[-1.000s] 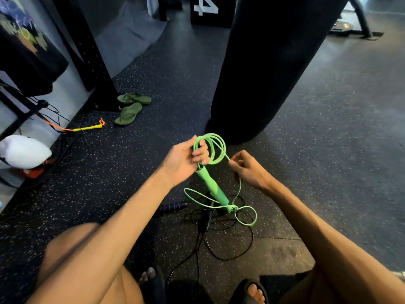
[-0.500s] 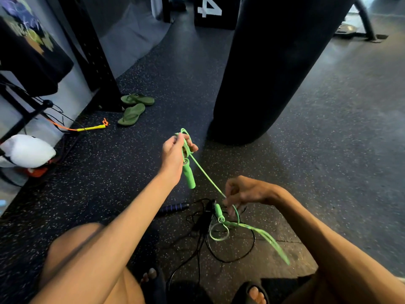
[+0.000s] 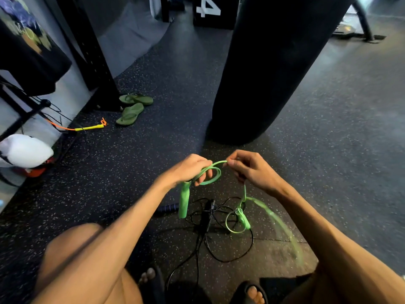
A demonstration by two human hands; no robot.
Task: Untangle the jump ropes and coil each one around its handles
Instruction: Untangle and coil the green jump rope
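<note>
My left hand (image 3: 190, 170) grips the top of one green handle (image 3: 183, 200), which hangs down, with a loop of green rope (image 3: 211, 175) around its fingers. My right hand (image 3: 252, 170) pinches the green rope just right of that loop. From the right hand the rope drops to the second green handle (image 3: 243, 218) and a small loop above the floor; a blurred length of rope swings out to the lower right. A black jump rope (image 3: 219, 238) lies tangled on the floor beneath, its dark handle (image 3: 168, 208) to the left.
A black punching bag (image 3: 269, 69) stands just beyond my hands. Green flip-flops (image 3: 133, 108) and a yellow-orange rope (image 3: 87, 127) lie at the left near a black rack. My knees and sandalled feet fill the bottom edge.
My right hand has risen from near the floor up to the left hand, bringing the rope with it. The second handle now dangles lower and the loose rope swings right.
</note>
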